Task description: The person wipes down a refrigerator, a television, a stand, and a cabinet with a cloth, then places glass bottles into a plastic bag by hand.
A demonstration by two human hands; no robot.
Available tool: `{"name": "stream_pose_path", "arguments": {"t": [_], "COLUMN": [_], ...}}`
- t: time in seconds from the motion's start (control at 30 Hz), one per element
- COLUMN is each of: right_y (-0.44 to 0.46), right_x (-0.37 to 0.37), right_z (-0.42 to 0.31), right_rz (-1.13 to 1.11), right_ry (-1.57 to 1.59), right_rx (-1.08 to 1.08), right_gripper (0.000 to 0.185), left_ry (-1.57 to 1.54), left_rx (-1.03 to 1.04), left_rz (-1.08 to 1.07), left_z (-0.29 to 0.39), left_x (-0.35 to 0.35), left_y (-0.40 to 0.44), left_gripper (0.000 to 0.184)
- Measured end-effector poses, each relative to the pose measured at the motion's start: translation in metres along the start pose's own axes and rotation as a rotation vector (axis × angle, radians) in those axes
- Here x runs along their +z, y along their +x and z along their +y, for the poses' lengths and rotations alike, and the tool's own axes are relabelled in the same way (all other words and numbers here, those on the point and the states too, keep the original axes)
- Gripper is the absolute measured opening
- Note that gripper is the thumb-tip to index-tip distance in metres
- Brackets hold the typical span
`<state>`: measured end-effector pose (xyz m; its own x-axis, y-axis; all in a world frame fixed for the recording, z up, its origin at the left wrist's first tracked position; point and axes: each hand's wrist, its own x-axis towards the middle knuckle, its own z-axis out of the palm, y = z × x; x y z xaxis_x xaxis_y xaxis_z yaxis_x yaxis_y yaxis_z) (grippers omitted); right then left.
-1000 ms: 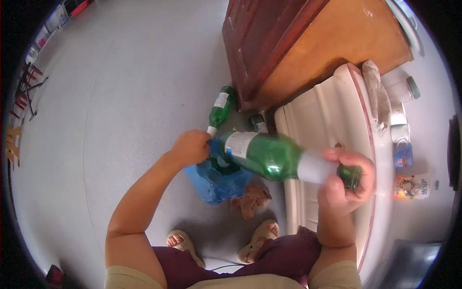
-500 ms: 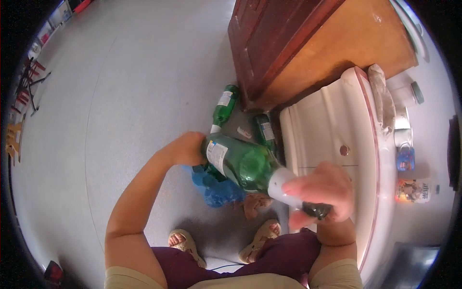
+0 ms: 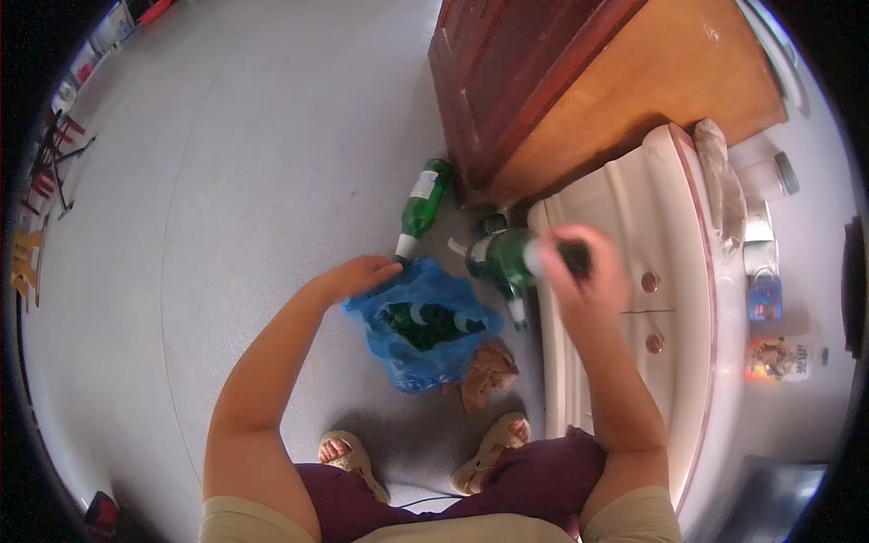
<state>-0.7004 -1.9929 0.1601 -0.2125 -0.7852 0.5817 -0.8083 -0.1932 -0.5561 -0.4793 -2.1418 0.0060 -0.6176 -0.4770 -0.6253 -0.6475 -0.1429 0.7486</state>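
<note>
My right hand (image 3: 590, 271) is closed around the neck of a green glass bottle (image 3: 512, 257), tilted with its base toward the upper left; motion blurs the hand. My left hand (image 3: 364, 274) pinches the far left rim of a blue plastic bag (image 3: 416, 369) on the floor. Several green bottles (image 3: 433, 328) show inside the bag's mouth. Beyond it, a labelled green bottle (image 3: 422, 201) lies on its side, neck pointing at my left hand. Another green bottle (image 3: 516, 309) lies by the cabinet, partly hidden behind the held one.
Crumpled brown paper (image 3: 489, 373) lies right of the bag. A cream drawer cabinet (image 3: 597, 217) stands close on the right, with a brown wooden cabinet (image 3: 579, 109) behind it. A small white scrap (image 3: 456, 245) is on the floor. My sandalled feet (image 3: 493, 448) are just below the bag.
The held bottle has moved from over the bag up and right toward the cabinet, its base now pointing away. My left hand has left the bottle's base and is at the bag's rim.
</note>
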Motion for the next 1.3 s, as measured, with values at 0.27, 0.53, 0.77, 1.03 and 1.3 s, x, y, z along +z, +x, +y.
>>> {"name": "stream_pose_path", "arguments": {"t": [0.27,0.53,0.77,1.03,1.3], "right_y": [-0.046,-0.035,-0.041,-0.027,-0.051], "right_x": [0.059,0.065,0.071,0.065,0.071], "right_z": [0.089,0.094,0.091,0.023,0.023], "right_rz": [-0.337,-0.438,-0.347,-0.56,-0.813], "right_ry": [-0.096,-0.168,-0.414,-0.134,-0.102], "right_rx": [0.218,0.336,0.163,-0.186,-0.014], "right_gripper": [0.033,0.03,0.036,0.051,0.05], "left_ry": [-0.21,-0.343,-0.542,-0.498,-0.205], "left_rx": [-0.078,0.112,0.068,0.021,0.023], "left_rz": [-0.076,-0.137,-0.05,0.03,0.004], "left_z": [-0.005,-0.019,-0.011,-0.027,-0.029], "left_x": [0.012,0.017,0.005,-0.023,-0.018], "left_y": [0.008,-0.002,-0.003,0.02,0.072], "left_gripper": [0.04,0.025,0.027,0.032,0.032]}}
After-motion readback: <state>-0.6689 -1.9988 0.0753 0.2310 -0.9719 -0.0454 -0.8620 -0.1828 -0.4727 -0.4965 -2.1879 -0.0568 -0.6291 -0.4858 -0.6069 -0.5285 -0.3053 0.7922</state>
